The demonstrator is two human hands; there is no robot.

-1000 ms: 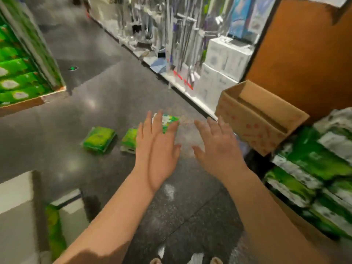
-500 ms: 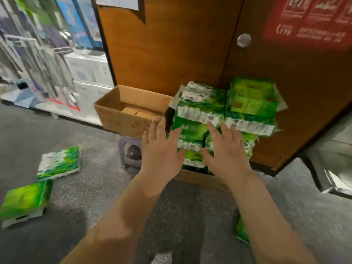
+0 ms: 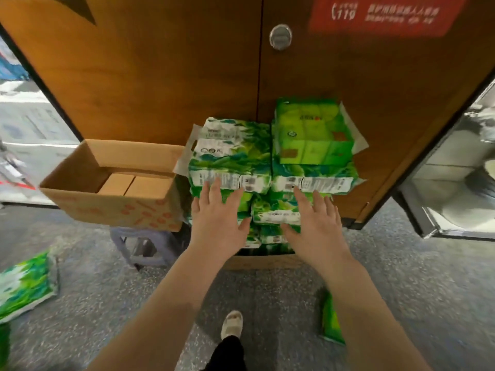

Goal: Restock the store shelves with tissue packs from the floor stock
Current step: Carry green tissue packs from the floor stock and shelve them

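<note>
Wooden double doors (image 3: pixel 187 76) are filling the back wall — a round metal lock (image 3: pixel 280 37) sitting near their seam, a blurred red sign (image 3: pixel 385 14) stuck up top. Grey speckled floor (image 3: pixel 428 290) is spreading below — catching soft light, with a small stool (image 3: pixel 144 247) standing at left.

tissue packs (image 3: pixel 230 159): glossy plastic wrap | box (image 3: pixel 112 207): matt cardboard | doors (image 3: pixel 160 76): smooth wood | knob (image 3: pixel 280 36): shiny metal | floor (image 3: pixel 267 290): speckled, polished
</note>
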